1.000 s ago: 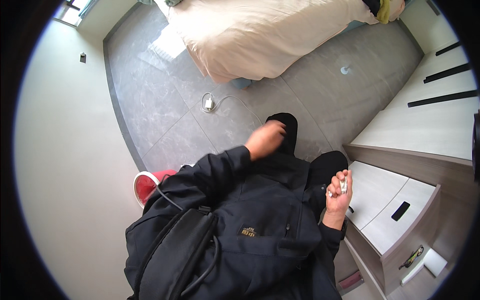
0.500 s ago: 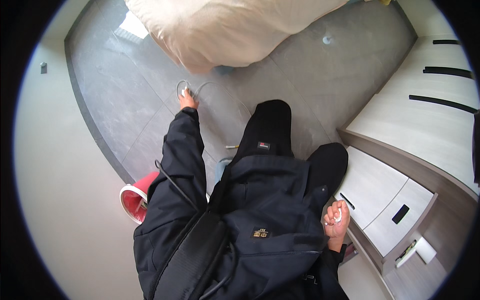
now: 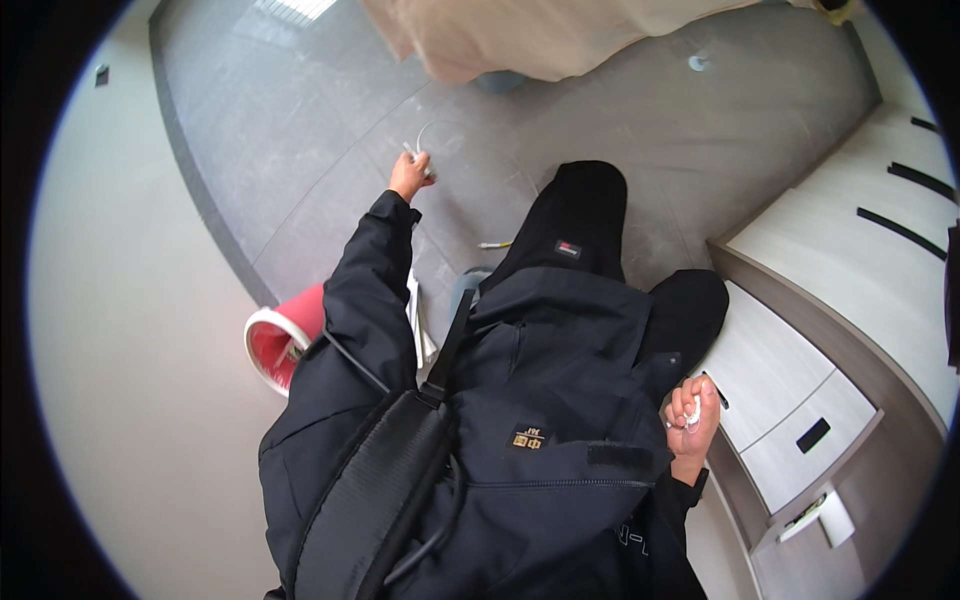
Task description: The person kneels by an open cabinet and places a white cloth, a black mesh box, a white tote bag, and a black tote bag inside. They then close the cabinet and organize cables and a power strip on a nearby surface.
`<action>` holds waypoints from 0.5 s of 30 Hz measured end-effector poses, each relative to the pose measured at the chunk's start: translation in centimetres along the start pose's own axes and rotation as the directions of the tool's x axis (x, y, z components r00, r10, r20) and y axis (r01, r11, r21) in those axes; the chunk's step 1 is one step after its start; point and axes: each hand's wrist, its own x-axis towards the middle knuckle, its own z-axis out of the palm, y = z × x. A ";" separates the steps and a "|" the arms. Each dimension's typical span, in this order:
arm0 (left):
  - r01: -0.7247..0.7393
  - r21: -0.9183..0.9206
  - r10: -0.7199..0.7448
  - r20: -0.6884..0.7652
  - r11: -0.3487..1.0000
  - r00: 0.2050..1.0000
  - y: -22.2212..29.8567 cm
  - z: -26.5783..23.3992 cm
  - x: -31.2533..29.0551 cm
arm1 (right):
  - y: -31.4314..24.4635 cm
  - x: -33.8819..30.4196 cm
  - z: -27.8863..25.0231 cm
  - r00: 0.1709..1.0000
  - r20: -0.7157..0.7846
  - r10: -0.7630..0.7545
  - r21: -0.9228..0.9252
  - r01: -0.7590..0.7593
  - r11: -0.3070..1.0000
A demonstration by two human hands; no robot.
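Observation:
My left hand (image 3: 412,174) reaches out low over the grey floor, its fingers closed on a thin white cable. A short curved stretch of the cable (image 3: 424,131) stands out beyond the fingers. How much of it is bunched in the palm is hidden. At the lower right, beside the white drawers, my right hand (image 3: 693,408) is closed palm-up around a small crumpled white thing (image 3: 692,412). Its kind does not show clearly. A short pale stick-like piece with a yellowish end (image 3: 494,245) lies on the floor beside my knee.
A red bin (image 3: 300,325) with a white rim lies tipped by the left wall. A bluish container (image 3: 470,284) and white sheets (image 3: 420,330) sit beside my leg. A draped beige cover (image 3: 560,40) hangs ahead. White drawers (image 3: 770,350) line the right side.
The view has shifted, so the scene sits further right and higher. The cable's loop at my left hand is smaller, and less cable shows trailing over the floor. My right hand remains closed.

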 end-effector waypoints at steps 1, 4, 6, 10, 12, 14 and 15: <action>-0.036 -0.192 0.037 0.003 0.981 0.999 1.2 0.0 -2.8 | 0.0 0.4 0.2 0.999 0.039 0.000 -0.034 0.002 0.999; -0.332 -0.130 0.339 0.034 0.934 0.940 6.5 2.6 -13.8 | 0.7 2.6 2.0 0.991 0.133 0.015 -0.111 0.000 0.994; -0.442 -0.235 0.474 0.101 0.866 0.875 10.2 6.6 -21.3 | 1.5 4.9 4.5 0.979 0.201 0.024 -0.216 0.021 0.976; -0.421 -0.432 0.579 0.353 0.798 0.735 15.1 13.4 -33.0 | 1.9 7.6 10.4 0.962 0.248 0.115 -0.486 0.020 0.874; -0.206 -0.587 0.548 0.492 0.783 0.677 16.1 14.1 -35.4 | 1.6 7.9 12.9 0.926 0.367 0.084 -0.589 0.162 0.792; -0.126 -0.595 0.486 0.496 0.794 0.720 16.6 13.6 -35.9 | 1.2 7.4 14.7 0.912 0.407 0.056 -0.730 0.288 0.620; -0.161 -0.591 0.491 0.454 0.790 0.743 16.6 13.3 -36.0 | 1.4 7.3 15.5 0.907 0.421 0.021 -0.779 0.349 0.520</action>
